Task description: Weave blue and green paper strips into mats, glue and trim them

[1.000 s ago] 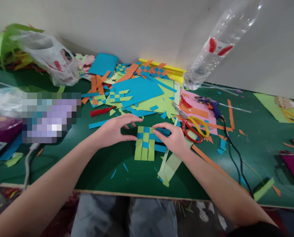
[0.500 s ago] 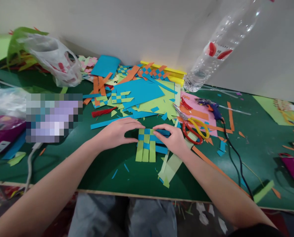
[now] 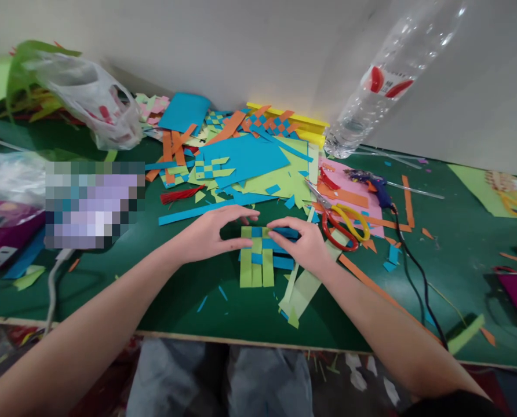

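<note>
A small woven paper piece (image 3: 257,259) of green and blue strips lies on the green table before me. Its green strips hang toward me, and blue ends stick out to the right. At its upper left is my left hand (image 3: 213,234), open: the thumb tip rests over the left green strip and the fingers are raised just beyond the far edge. My right hand (image 3: 299,243) is closed in a pinch at the upper right corner, thumb and index finger on the paper. The palm side and the blue ends under this hand are partly hidden.
Scissors (image 3: 337,220) and a glue gun (image 3: 374,188) with a black cord lie right. Blue and green paper sheets (image 3: 245,159) are piled behind. A clear bottle (image 3: 371,104) leans against the wall. A blurred-out device (image 3: 95,205) with a cable is left.
My left fingers have lifted off the far edge of the woven piece and spread from the thumb, which now overlaps the left strip. My right hand has barely moved.
</note>
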Available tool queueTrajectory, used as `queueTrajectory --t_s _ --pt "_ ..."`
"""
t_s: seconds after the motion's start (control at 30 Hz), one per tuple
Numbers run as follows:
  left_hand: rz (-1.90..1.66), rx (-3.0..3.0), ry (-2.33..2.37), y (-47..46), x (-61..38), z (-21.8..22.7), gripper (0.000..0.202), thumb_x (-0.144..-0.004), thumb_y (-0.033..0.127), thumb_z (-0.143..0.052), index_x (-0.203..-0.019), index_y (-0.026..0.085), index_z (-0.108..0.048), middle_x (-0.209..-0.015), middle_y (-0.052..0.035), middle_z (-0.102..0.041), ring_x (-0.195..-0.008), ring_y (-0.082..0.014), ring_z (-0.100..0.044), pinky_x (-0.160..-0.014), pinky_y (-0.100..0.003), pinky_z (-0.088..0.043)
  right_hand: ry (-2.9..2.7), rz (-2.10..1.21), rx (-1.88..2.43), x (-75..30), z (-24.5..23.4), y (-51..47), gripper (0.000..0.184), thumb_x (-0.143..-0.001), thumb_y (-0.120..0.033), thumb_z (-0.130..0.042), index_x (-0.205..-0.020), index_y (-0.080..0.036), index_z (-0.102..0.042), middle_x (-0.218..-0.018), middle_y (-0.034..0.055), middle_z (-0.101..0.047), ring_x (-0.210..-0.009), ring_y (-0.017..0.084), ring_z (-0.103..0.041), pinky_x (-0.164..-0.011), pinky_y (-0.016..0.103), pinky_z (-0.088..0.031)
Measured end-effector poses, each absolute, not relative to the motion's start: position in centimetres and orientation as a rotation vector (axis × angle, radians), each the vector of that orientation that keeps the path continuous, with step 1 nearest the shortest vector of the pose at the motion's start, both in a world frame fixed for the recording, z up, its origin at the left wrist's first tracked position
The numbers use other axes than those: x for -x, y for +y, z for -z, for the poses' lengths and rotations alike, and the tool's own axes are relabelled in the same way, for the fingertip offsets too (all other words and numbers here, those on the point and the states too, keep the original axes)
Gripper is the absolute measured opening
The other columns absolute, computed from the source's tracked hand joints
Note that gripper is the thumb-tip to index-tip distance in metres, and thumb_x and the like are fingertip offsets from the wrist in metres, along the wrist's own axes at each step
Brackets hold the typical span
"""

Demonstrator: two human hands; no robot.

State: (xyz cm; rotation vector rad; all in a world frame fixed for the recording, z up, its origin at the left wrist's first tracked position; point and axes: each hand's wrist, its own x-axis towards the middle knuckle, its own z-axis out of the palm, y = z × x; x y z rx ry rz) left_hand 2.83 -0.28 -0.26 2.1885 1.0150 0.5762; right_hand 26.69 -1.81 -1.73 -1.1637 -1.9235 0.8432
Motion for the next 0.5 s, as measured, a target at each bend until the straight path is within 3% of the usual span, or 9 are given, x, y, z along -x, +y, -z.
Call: queueTrajectory --t_s 0.07,0.3,0.43,0.5 --pt "-0.605 -2.028 1.059 -0.3 -3.4 0.5 0.046 -0.087 0.049 -0.057 -0.124 0.023 -0.057 -0.115 -0.0066 -0.068 -0.100 -0.0194 -0.065 -0.089 -0.032 -0.053 -1.939 -0.824 1.130 -26.6 1.8 -2.0 0.013 -0.083 -0.031 -0.066 -0.094 -0.025 -0.071 -0.095 0.0011 -0.074 -0.090 0.019 -0.067 -0.085 0.035 -0.053" --pt "-0.572 -1.830 1.083 -0.6 -4.4 1.0 0.037 -0.077 0.050 -0.068 -0.102 0.023 -0.072 -0.095 -0.0038 -0.074 -0.077 -0.0173 -0.069 -0.062 -0.023 -0.055 -1.918 -0.821 1.125 -26.0 1.7 -2.8 0.014 -0.083 -0.032 -0.066 -0.096 -0.027 -0.069 -0.094 0.0016 -0.073 -0.091 0.020 -0.067 -0.088 0.038 -0.052" --pt "-0.593 -1.865 1.198 -0.4 -4.0 0.7 0.034 -0.077 0.049 -0.067 -0.098 0.022 -0.074 -0.083 -0.0024 -0.074 -0.057 -0.0116 -0.061 -0.052 -0.021 -0.050 -1.811 -0.922 1.119 -26.2 1.5 -2.9 0.041 -0.082 -0.038 -0.068 -0.119 -0.026 -0.056 -0.114 0.0046 -0.067 -0.105 0.020 -0.063 -0.093 0.037 -0.050" --pt "-0.685 -1.871 1.289 -0.2 -3.6 0.5 0.036 -0.076 0.051 -0.068 -0.096 0.021 -0.074 -0.082 -0.0025 -0.074 -0.057 -0.0113 -0.059 -0.052 -0.021 -0.049 -1.786 -0.940 1.152 -26.4 1.5 -2.6 0.054 -0.080 -0.042 -0.069 -0.127 -0.025 -0.049 -0.126 0.0074 -0.061 -0.114 0.022 -0.058 -0.098 0.040 -0.048"
